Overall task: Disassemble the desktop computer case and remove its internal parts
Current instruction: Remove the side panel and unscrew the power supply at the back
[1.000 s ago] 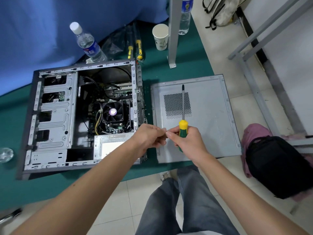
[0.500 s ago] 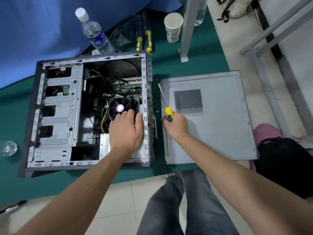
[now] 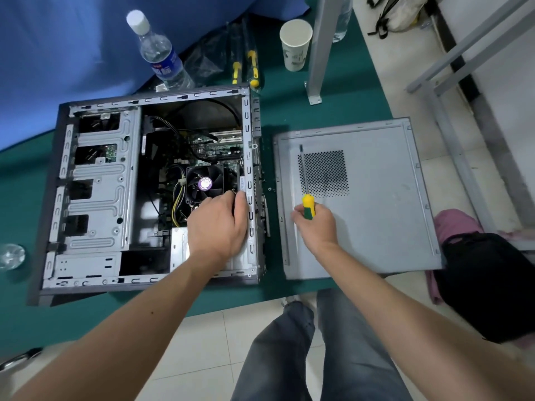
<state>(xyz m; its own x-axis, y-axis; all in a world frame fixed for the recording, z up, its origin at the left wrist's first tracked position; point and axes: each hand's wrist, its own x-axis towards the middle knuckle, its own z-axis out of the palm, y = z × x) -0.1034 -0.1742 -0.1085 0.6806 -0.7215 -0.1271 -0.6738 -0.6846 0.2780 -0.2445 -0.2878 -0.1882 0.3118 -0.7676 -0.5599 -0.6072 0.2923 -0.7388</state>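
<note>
The left hand (image 3: 218, 227) covers the fan's (image 3: 204, 183) near corner and part of the metal box (image 3: 179, 246) below it. The screwdriver (image 3: 307, 202) handle is mostly buried in the right hand (image 3: 315, 227). A glass (image 3: 11, 256) is cut off at the left edge. The bottle (image 3: 162, 57) label is too blurred to read.

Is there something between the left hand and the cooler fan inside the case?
Nothing visible. The left hand is inside the open computer case, its fingers already at the near edge of the cooler fan.

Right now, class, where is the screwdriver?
In the head view, the right hand grips the screwdriver over the removed side panel, right of the open case.
</note>
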